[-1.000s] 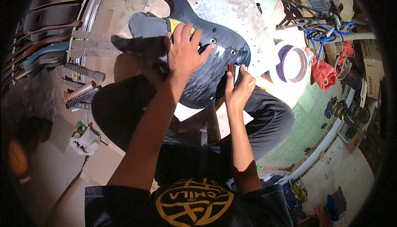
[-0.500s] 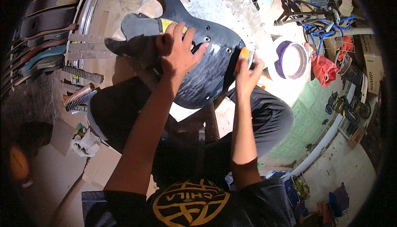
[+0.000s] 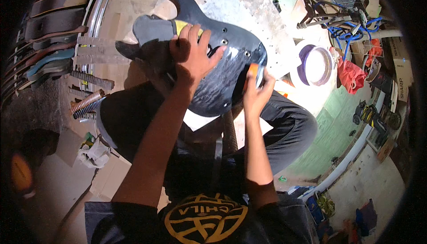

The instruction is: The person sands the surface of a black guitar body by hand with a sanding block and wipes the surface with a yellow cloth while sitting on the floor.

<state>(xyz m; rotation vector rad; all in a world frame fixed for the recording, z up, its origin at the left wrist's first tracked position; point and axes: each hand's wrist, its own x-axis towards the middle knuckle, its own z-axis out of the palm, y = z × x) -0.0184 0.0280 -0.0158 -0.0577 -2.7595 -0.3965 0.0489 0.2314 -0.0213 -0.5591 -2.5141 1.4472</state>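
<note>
A glossy black electric guitar body (image 3: pixel 233 64) lies tilted across my lap, with a curved horn pointing away at the far left and several drilled holes in its face. My left hand (image 3: pixel 193 55) rests on the body with fingers spread, next to a yellow patch (image 3: pixel 181 26) and a grey flat piece (image 3: pixel 153 31). At the right rim of the body, my right hand (image 3: pixel 257 95) grips an orange sanding block (image 3: pixel 253 69) between thumb and fingers. The block's underside is against the edge and cannot be seen well.
A round tub (image 3: pixel 330 68) with a purple inside wall stands to the right, beside a red bag (image 3: pixel 351 76). Blue tubing (image 3: pixel 349 36) and metal stands are at the far right. Guitar bodies (image 3: pixel 55 30) hang in a row at the left. White paper (image 3: pixel 198 120) lies beneath the body.
My right hand has slid the sanding block along the body's right edge, toward me and slightly left. The left hand has kept its place on the body.
</note>
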